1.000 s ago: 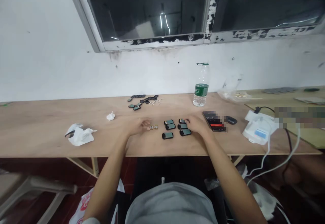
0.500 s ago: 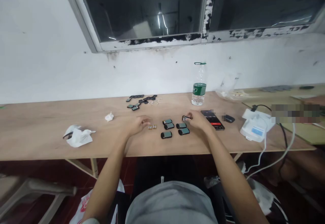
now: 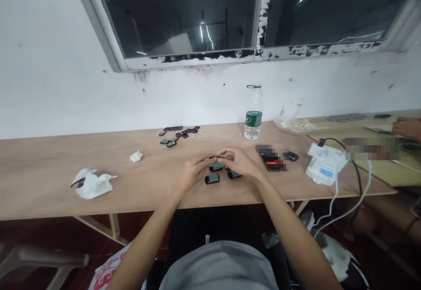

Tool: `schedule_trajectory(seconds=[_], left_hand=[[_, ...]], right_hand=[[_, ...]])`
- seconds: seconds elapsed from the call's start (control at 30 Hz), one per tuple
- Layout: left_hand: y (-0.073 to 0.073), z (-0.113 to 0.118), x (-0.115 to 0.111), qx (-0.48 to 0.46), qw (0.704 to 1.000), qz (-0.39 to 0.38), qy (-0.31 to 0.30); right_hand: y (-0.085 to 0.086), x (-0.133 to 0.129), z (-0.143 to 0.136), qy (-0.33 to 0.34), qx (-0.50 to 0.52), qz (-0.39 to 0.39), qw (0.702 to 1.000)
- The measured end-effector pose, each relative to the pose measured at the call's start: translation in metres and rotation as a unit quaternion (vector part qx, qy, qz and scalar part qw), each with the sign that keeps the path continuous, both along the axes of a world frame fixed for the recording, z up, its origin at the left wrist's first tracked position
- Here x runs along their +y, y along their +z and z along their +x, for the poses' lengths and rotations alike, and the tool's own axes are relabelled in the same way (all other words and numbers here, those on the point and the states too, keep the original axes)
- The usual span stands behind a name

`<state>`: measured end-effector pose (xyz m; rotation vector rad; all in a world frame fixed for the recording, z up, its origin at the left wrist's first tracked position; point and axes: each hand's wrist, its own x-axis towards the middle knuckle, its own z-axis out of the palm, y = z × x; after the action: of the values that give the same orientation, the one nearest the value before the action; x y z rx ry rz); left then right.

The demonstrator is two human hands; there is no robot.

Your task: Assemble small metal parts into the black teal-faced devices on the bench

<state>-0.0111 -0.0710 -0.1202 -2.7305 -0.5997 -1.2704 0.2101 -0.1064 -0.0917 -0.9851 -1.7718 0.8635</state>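
My right hand [image 3: 239, 162] is closed on a small black rounded piece [image 3: 217, 157], seen only as a dark edge at the fingertips. My left hand [image 3: 194, 173] meets it there, fingers bent together; what they grip, if anything, is hidden. Beneath the hands lie black rounded pieces with grey-green faces: one [image 3: 212, 179] in full view near the front, another [image 3: 234, 174] partly covered by the right hand, and one [image 3: 217, 166] under the fingertips. The small gold-coloured parts seen earlier are hidden behind my left hand.
Similar black pieces [image 3: 171, 142] and white bits [image 3: 197, 135] lie farther back. A water bottle [image 3: 253, 121], phone [image 3: 270, 158], black object [image 3: 292, 155] and white cabled device [image 3: 324, 167] stand rightward. Crumpled tissues [image 3: 98, 185] lie left. Another person's hand [image 3: 408, 127] is far right.
My right hand has moved left with the small black piece. My left hand has moved right from the gold-coloured parts, and both hands now meet. The view has shifted slightly.
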Motion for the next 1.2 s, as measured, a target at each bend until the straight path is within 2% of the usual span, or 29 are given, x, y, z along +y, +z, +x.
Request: schedule_trajectory(seconds=[0.17, 0.43, 0.7, 0.97, 1.2], left_hand=[[-0.003, -0.008, 0.005, 0.013, 1.000, 0.008, -0.003], [0.003, -0.012, 0.002, 0.038, 0.999, 0.002, -0.015], [-0.004, -0.012, 0.009, 0.024, 0.999, 0.017, -0.017], [-0.009, -0.008, 0.009, 0.016, 0.999, -0.041, 0.011], [-0.003, -0.007, 0.007, 0.014, 0.999, -0.044, -0.002]], right_hand=[[-0.002, 0.004, 0.002, 0.010, 0.007, 0.001, 1.000], [0.003, 0.001, 0.000, 0.022, 0.004, -0.020, 1.000], [-0.004, 0.008, 0.000, 0.025, 0.010, -0.024, 0.999], [-0.003, 0.009, 0.000, 0.029, 0.048, -0.034, 0.998], [-0.005, 0.010, 0.000, 0.017, 0.056, -0.019, 0.998]])
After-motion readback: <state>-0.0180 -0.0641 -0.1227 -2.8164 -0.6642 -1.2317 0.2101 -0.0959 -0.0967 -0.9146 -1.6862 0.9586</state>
